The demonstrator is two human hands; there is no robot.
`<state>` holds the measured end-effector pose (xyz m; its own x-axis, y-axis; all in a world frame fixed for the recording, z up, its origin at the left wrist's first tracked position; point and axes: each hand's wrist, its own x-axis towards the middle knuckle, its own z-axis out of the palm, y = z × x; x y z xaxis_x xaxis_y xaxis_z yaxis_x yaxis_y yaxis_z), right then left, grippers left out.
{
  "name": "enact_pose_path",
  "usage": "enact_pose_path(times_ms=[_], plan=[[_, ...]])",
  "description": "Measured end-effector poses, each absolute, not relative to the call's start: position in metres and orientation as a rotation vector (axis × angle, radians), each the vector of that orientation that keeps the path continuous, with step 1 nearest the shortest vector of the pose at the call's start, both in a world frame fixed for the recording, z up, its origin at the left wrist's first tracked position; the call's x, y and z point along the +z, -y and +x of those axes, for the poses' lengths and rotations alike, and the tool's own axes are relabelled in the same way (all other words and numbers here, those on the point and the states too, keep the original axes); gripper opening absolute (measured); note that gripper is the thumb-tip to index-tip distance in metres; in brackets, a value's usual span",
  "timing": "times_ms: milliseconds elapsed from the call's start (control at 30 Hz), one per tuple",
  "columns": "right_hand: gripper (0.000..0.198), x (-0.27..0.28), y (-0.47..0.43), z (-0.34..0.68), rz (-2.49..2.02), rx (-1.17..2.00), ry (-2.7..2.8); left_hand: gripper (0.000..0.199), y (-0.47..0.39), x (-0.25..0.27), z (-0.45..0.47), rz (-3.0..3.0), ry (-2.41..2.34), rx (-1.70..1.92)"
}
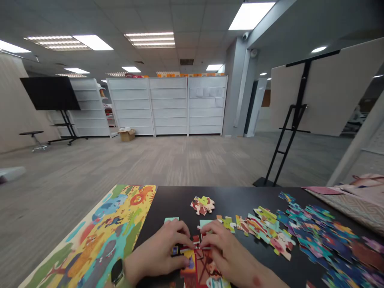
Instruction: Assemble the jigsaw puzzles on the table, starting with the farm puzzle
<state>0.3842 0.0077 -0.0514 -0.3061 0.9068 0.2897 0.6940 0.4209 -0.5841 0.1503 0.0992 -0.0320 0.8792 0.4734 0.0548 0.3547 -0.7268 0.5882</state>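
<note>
Both hands meet over a partly joined jigsaw section (204, 266) in red, yellow and brown at the table's near edge. My left hand (166, 250), with a watch (117, 271) on its wrist, comes in from the left, fingers bent on the section's upper left edge. From the right, my right hand (225, 246) curls its fingertips at a small red puzzle piece (196, 239) between the hands. Fingers partly hide the pieces there. Just beyond lie pale teal pieces (171, 219) and a small heap of cream and green pieces (203, 205).
A colourful animal picture sheet (109, 228) covers the left of the black table (174, 196). Green and pink pieces (264, 228) and a large dark blue pile (324, 236) spread rightward. A patterned cloth item (357, 196) sits at the right edge. An easel (295, 116) stands beyond.
</note>
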Motion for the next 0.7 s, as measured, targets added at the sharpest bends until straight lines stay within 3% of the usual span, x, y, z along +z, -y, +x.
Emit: enact_pose_path(times_ms=[267, 467, 700], plan=[[0.039, -0.039, -0.004, 0.382, -1.301, 0.438, 2.264, 0.032, -0.097, -0.031, 0.154, 2.494, -0.581, 0.24], [0.035, -0.036, -0.004, 0.38, -1.306, 0.473, 2.276, 0.065, -0.111, -0.019, 0.132, 2.389, -0.623, 0.418], [0.031, -0.039, -0.004, 0.378, -1.293, 0.466, 2.231, 0.077, -0.133, -0.022, 0.106, 2.394, -0.803, 0.254]])
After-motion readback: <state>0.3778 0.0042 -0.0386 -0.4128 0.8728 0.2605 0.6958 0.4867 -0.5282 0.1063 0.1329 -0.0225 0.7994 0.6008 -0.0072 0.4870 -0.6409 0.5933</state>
